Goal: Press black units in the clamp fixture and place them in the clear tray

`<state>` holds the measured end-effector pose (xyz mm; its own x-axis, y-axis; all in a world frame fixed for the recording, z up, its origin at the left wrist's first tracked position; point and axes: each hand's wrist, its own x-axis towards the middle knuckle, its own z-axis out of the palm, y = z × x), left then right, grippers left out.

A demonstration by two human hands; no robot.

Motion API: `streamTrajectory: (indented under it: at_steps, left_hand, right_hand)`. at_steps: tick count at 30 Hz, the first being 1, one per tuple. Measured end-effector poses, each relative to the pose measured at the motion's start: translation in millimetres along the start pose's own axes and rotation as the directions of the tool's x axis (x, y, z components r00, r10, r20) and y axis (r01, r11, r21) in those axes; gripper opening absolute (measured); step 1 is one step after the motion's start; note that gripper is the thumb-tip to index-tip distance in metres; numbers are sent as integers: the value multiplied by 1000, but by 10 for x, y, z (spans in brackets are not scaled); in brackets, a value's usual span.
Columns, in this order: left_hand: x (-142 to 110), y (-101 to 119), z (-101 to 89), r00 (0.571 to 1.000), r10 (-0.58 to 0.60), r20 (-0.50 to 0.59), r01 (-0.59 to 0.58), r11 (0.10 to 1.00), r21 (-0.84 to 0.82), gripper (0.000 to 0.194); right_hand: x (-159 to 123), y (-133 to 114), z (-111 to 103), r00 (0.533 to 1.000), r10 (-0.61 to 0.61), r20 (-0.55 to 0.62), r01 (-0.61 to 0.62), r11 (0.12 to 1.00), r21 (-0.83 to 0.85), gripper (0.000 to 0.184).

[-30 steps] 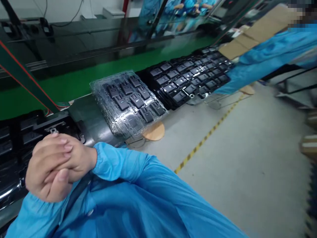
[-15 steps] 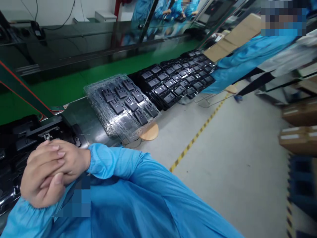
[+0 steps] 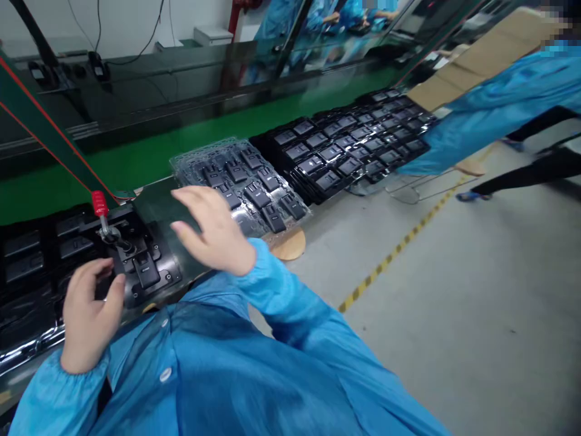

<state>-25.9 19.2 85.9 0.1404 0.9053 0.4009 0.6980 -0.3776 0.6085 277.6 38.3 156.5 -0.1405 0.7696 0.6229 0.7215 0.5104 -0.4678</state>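
Note:
My left hand (image 3: pixel 91 312) is open at the lower left, fingers curved and apart, nothing in it. Just right of it stands a clamp fixture with a red-handled toggle clamp (image 3: pixel 100 206). A small black plastic case (image 3: pixel 146 269) lies in the fixture, below the clamp. Raised above the bench right of the fixture, my right hand (image 3: pixel 213 233) is open and empty, thumb and fingers spread. It hides part of a stack of clear plastic trays (image 3: pixel 245 221), whose top tray carries several black cases (image 3: pixel 257 195).
Black trays of dark cases (image 3: pixel 22 266) lie at the left. Farther right, stacked black trays (image 3: pixel 336 151) hold more cases. A person in a blue smock (image 3: pixel 490 97) is beside a cardboard sheet (image 3: pixel 481 57). A wooden stool (image 3: pixel 290 245) and yellow-striped floor tape (image 3: pixel 394 257) are at the right.
My clasped hands have come apart; the right has moved up and right, the left stays low at the left. The red-handled clamp and the case in its fixture now show.

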Motion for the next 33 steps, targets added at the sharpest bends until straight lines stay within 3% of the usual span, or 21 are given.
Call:
streamTrajectory:
  at_steps: [2,4,7,9,12,19,26,33]
  left_hand:
    - [-148,-132,17,984,-37,172,19,995,102,37]
    - [-265,-231,74,955,-33,294,-13,988,152,37]
    - [-353,-316,187,918,-32,395,-56,976,209,41]
    - [-368,-339,247,892,-62,448,-58,967,249,43]
    - [-371,-337,293,871,-101,481,-48,957,288,44]
    - [-333,-257,341,884,-160,440,39,962,272,41]
    - [-194,-204,405,823,-389,414,304,917,257,36]
    - [-163,-262,519,782,-508,360,487,859,155,28]
  right_hand:
    - [-329,393,-237,990,138,34,-128,969,-209,51]
    - [-626,783,-357,948,294,122,-233,902,-362,56]
    - [-918,1212,-322,868,436,238,-285,830,-479,60]
    - [-1007,1358,-233,846,457,274,-282,821,-497,62]
    - [-1031,1440,-129,853,440,281,-268,831,-487,63]
    - [-911,1527,34,868,425,257,-268,836,-478,68]
    - [-755,1614,240,875,441,200,-308,826,-472,64]
    - [-704,1687,277,893,418,166,-323,853,-409,64]
